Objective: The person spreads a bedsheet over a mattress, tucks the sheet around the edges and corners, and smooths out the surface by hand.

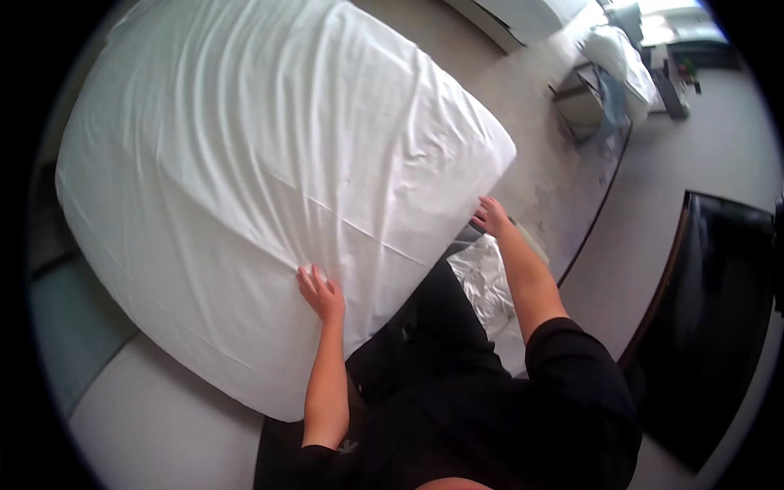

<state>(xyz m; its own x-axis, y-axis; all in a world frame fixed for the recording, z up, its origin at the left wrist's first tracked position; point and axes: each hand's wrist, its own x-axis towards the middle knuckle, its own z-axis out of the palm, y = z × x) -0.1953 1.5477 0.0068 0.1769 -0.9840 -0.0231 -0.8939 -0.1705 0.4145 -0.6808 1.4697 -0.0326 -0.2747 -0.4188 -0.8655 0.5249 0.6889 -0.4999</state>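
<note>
A mattress (pixel 245 163) covered by a wrinkled white sheet fills the left and middle of the view. My left hand (pixel 321 294) lies on top of the sheet near the close edge, fingers spread, with creases running away from it. At the mattress's right edge, below the far right corner, is my right hand (pixel 491 216); its fingers are apart and point at the sheet's side. Whether those fingertips touch the sheet is hard to tell. Neither hand holds anything.
Crumpled white fabric (pixel 486 282) lies below my right forearm. A large black screen (pixel 702 327) stands against the wall at right. At the upper right, a small cabinet (pixel 581 106) stands beside white bedding (pixel 618 61). A white piece of furniture (pixel 523 16) is at the top.
</note>
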